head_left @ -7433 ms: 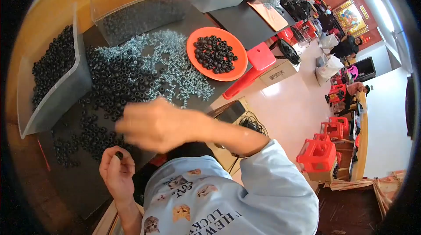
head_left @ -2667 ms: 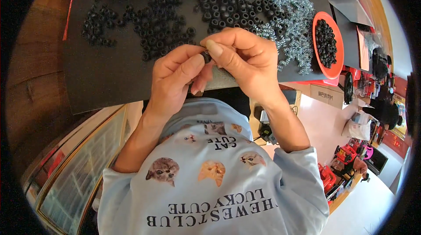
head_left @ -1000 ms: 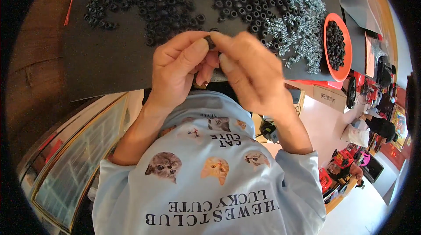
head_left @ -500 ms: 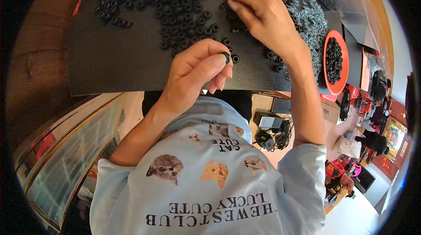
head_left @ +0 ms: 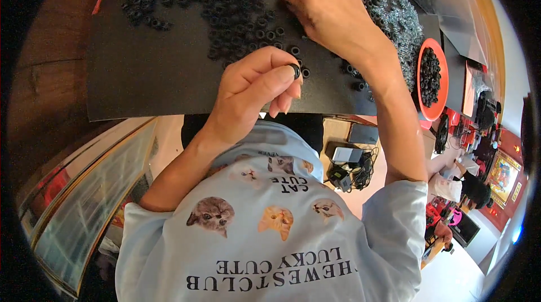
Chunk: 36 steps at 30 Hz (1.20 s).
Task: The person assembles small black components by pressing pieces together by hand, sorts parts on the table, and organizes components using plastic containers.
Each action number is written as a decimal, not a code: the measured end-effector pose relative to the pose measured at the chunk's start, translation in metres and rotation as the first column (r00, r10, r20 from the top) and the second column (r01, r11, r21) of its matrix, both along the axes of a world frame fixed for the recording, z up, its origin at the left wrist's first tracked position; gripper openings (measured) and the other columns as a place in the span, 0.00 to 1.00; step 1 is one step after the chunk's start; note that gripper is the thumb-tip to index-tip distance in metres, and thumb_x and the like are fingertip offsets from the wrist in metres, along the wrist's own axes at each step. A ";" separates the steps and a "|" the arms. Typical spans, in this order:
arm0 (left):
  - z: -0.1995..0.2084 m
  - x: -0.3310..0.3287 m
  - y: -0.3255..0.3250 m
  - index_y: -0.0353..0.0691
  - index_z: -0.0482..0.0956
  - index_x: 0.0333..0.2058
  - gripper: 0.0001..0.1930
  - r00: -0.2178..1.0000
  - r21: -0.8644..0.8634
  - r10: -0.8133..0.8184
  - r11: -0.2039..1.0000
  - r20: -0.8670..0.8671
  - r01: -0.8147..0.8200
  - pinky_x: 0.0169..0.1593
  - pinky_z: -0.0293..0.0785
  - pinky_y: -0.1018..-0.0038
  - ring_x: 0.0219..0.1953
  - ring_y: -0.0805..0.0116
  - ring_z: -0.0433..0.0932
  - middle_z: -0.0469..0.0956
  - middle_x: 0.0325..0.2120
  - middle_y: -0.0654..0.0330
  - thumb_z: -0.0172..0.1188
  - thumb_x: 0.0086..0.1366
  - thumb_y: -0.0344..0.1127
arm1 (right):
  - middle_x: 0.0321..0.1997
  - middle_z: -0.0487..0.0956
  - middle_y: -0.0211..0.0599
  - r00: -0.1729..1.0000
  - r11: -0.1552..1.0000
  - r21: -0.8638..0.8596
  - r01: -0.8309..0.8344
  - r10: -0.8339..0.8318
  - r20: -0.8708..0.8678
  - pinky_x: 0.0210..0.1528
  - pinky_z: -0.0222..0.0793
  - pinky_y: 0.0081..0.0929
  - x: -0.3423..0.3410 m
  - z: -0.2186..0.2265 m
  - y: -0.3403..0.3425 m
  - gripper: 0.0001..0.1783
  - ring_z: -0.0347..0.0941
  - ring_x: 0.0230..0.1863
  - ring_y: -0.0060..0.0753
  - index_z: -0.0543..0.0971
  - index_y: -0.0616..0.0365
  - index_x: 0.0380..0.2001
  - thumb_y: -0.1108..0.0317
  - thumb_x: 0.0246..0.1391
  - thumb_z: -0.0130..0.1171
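Between the thumb and fingers of my left hand [head_left: 251, 88] is a small black ring-shaped piece [head_left: 296, 71], held just above the near part of the dark work surface [head_left: 146, 71]. My right hand [head_left: 335, 14] reaches over the far pile, fingers curled downward. Its fingertips are hidden, so what they pinch, if anything, does not show. Loose black ring pieces [head_left: 236, 14] spread across the surface to the left of and beyond both hands. Small clear, shiny pieces [head_left: 403, 23] lie heaped to the right of my right hand.
An orange-red dish [head_left: 444, 79] filled with black pieces stands at the right edge of the work surface. Below the surface, a box with tangled black cables [head_left: 363, 172] rests near my right side. A glass-paned frame [head_left: 84, 206] leans at the lower left. Other people are farther off at right.
My right hand has shifted slightly left over the pile, its fingers curling further down out of sight. My left hand keeps its pinch on the black ring piece, almost in place.
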State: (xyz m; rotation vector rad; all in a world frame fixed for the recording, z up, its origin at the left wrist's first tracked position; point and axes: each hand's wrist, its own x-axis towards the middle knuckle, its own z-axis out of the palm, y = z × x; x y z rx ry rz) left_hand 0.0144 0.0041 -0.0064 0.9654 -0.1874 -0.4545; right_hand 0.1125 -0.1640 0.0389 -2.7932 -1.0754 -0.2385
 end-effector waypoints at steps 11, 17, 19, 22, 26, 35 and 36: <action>-0.001 0.002 0.000 0.35 0.73 0.37 0.10 0.999 -0.062 -0.001 0.998 -0.047 -0.002 0.23 0.65 0.83 0.22 0.80 0.70 0.76 0.25 0.62 0.49 0.67 0.36 | 0.20 0.71 0.38 0.943 0.883 0.454 0.116 0.046 -0.331 0.24 0.66 0.28 -0.024 0.023 -0.009 0.05 0.68 0.21 0.36 0.74 0.63 0.26 0.74 0.43 0.52; -0.001 0.003 -0.002 0.35 0.73 0.37 0.10 0.997 -0.081 -0.007 0.997 -0.077 0.001 0.22 0.65 0.83 0.22 0.79 0.70 0.75 0.25 0.61 0.49 0.67 0.36 | 0.20 0.70 0.24 0.755 0.589 0.658 0.469 0.118 -0.644 0.23 0.59 0.15 -0.069 0.011 -0.022 0.04 0.61 0.22 0.12 0.76 0.63 0.30 0.78 0.49 0.53; 0.001 0.003 -0.003 0.35 0.73 0.37 0.11 0.997 -0.057 -0.014 0.998 -0.074 0.010 0.22 0.64 0.83 0.22 0.79 0.70 0.75 0.26 0.61 0.49 0.67 0.37 | 0.22 0.72 0.23 0.674 0.463 0.666 0.585 0.178 -0.717 0.26 0.61 0.13 -0.080 0.014 -0.023 0.03 0.65 0.24 0.11 0.76 0.64 0.33 0.78 0.54 0.56; 0.003 0.003 -0.005 0.35 0.74 0.37 0.11 0.998 -0.018 -0.023 1.000 -0.060 0.022 0.22 0.64 0.83 0.22 0.79 0.70 0.75 0.25 0.60 0.49 0.67 0.37 | 0.24 0.73 0.24 0.688 0.413 0.732 0.542 0.281 -0.669 0.29 0.62 0.12 -0.091 0.008 -0.030 0.03 0.67 0.27 0.11 0.77 0.63 0.33 0.78 0.54 0.57; 0.008 0.003 -0.007 0.35 0.74 0.36 0.11 0.996 0.064 -0.008 0.998 -0.085 0.014 0.22 0.64 0.83 0.21 0.79 0.70 0.75 0.25 0.60 0.50 0.67 0.37 | 0.29 0.73 0.25 0.710 0.367 0.775 0.514 0.325 -0.625 0.31 0.62 0.12 -0.096 0.003 -0.035 0.03 0.66 0.30 0.11 0.77 0.64 0.33 0.78 0.53 0.59; 0.019 0.002 -0.010 0.34 0.74 0.34 0.10 0.995 0.139 -0.073 0.987 -0.065 0.081 0.21 0.64 0.84 0.20 0.81 0.70 0.75 0.23 0.62 0.49 0.67 0.36 | 0.27 0.72 0.26 0.742 0.371 0.766 0.525 0.241 -0.626 0.28 0.62 0.14 -0.104 0.007 -0.036 0.03 0.66 0.27 0.11 0.77 0.62 0.32 0.80 0.52 0.59; 0.020 0.002 -0.011 0.34 0.74 0.34 0.10 0.995 0.142 -0.074 0.986 -0.066 0.082 0.21 0.64 0.84 0.20 0.81 0.70 0.75 0.23 0.62 0.49 0.67 0.36 | 0.27 0.72 0.26 0.742 0.369 0.766 0.526 0.242 -0.626 0.28 0.62 0.14 -0.104 0.005 -0.035 0.03 0.66 0.27 0.11 0.77 0.62 0.32 0.80 0.52 0.59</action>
